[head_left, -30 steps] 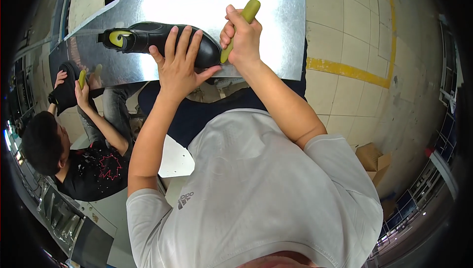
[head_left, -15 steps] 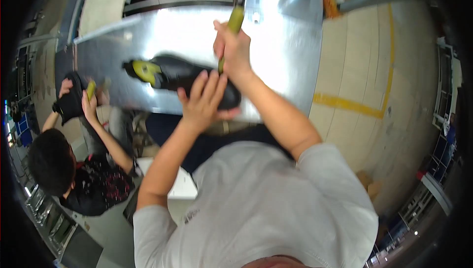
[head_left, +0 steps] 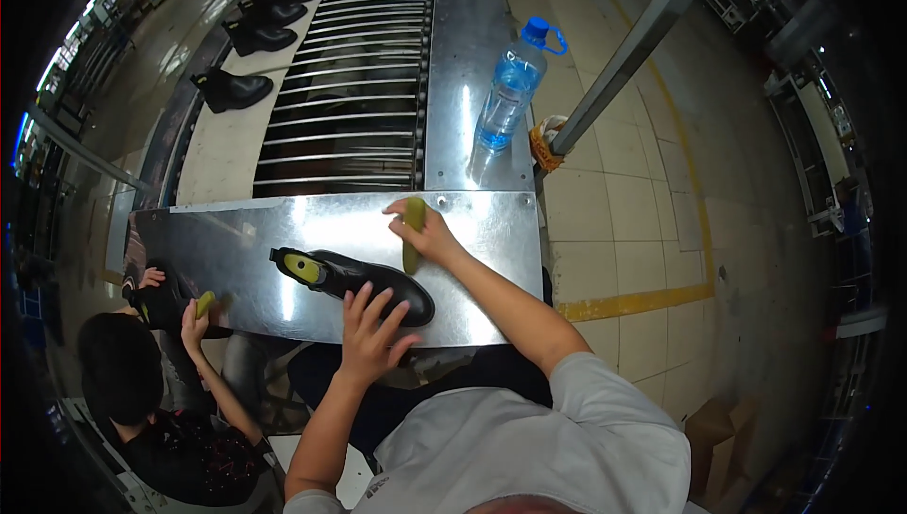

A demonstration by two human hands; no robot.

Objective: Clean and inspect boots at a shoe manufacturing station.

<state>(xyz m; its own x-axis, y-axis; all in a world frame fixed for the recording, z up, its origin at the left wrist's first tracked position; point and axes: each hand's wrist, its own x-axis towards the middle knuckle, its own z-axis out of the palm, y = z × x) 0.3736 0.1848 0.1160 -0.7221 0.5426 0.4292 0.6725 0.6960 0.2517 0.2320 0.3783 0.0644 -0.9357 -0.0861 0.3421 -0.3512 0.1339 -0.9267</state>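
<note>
A black ankle boot (head_left: 348,272) with a yellow-green lining rests on the shiny metal table (head_left: 241,240), its toe to the right and its opening at the left. My left hand (head_left: 369,339) lies over the near side of the boot's toe, fingers spread, not gripped round it. Just beyond the toe, my right hand (head_left: 433,233) is closed on an olive-green stick-like tool (head_left: 413,251), held roughly upright. The tool's lower end appears just clear of the boot; its exact kind is not plain.
Behind the table runs a roller conveyor (head_left: 345,70), with several black boots (head_left: 232,89) in a row on the pale strip beside it. A blue-capped water bottle (head_left: 511,89) stands at the back right, near a slanted metal post (head_left: 635,53). At left, a co-worker (head_left: 175,429) holds another boot and a similar tool.
My view has tilted up, showing more conveyor and the bottle. My right hand has drawn the tool away from the boot. My left fingers have spread and loosened on the toe.
</note>
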